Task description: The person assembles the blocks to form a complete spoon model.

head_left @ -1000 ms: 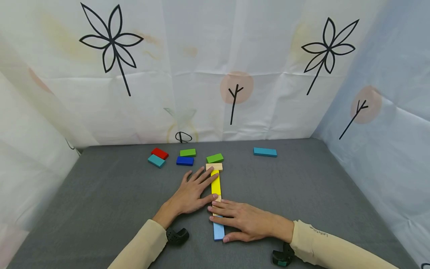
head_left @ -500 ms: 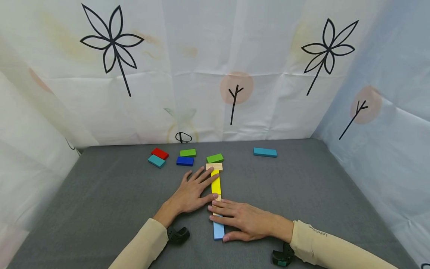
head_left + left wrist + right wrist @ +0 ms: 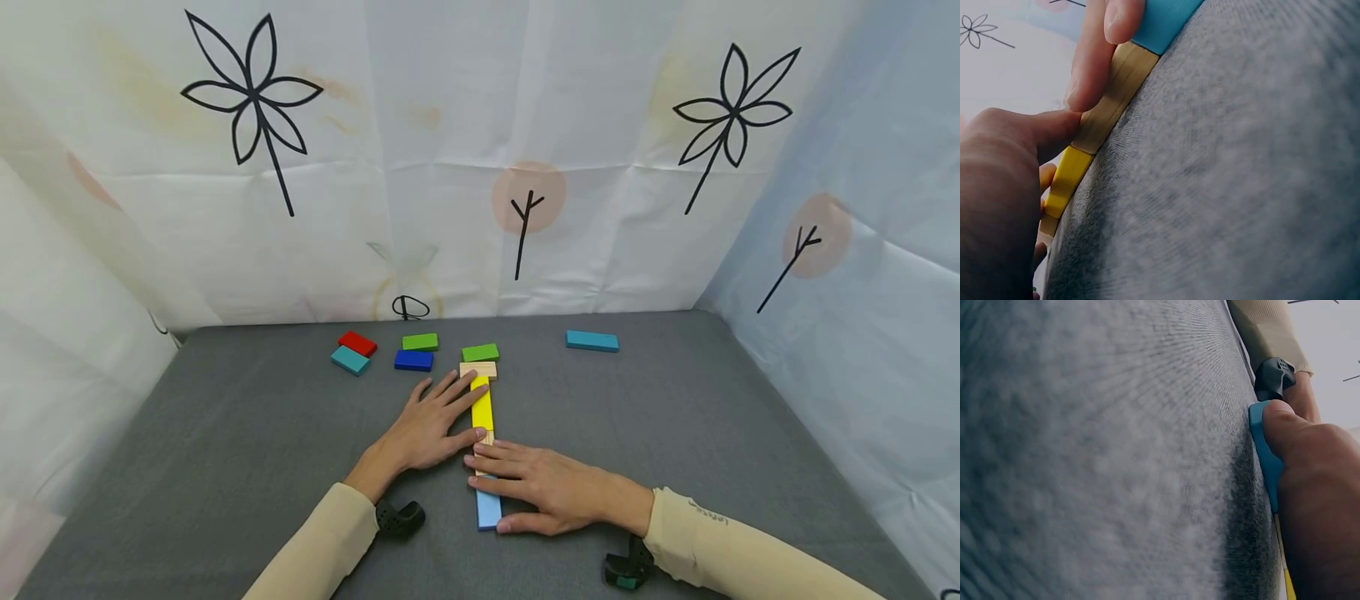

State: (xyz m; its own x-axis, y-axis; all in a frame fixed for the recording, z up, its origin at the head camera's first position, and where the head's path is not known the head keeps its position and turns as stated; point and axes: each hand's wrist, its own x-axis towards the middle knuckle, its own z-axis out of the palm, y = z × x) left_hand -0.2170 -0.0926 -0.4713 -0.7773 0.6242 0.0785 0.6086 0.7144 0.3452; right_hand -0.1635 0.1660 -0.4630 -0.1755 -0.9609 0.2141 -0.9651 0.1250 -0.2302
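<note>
Blocks lie end to end in a line in the head view: a light blue block [image 3: 488,510] nearest, a plain wooden block [image 3: 488,436], then a yellow block [image 3: 482,412]. A second wooden block [image 3: 480,370] lies crosswise at the far end, close against a green block [image 3: 481,352]. My left hand [image 3: 426,425] spreads its straight fingers from the left over the yellow block, thumb at the near wooden block. From the right, my right hand [image 3: 558,492] lays straight fingers across the wooden and light blue blocks; its thumb touches the light blue block's near end [image 3: 1259,419].
Toward the back left lie a red block [image 3: 357,342], a teal block [image 3: 350,360], another green block [image 3: 420,342] and a dark blue block [image 3: 413,360]. A longer blue block [image 3: 592,340] lies at the back right. White printed cloth [image 3: 450,208] hangs behind the grey table [image 3: 247,433].
Both hands and the line of blocks have slid slightly away from me, bringing the crosswise wooden block closer to the green block. The other blocks stay put; the view has shifted a little.
</note>
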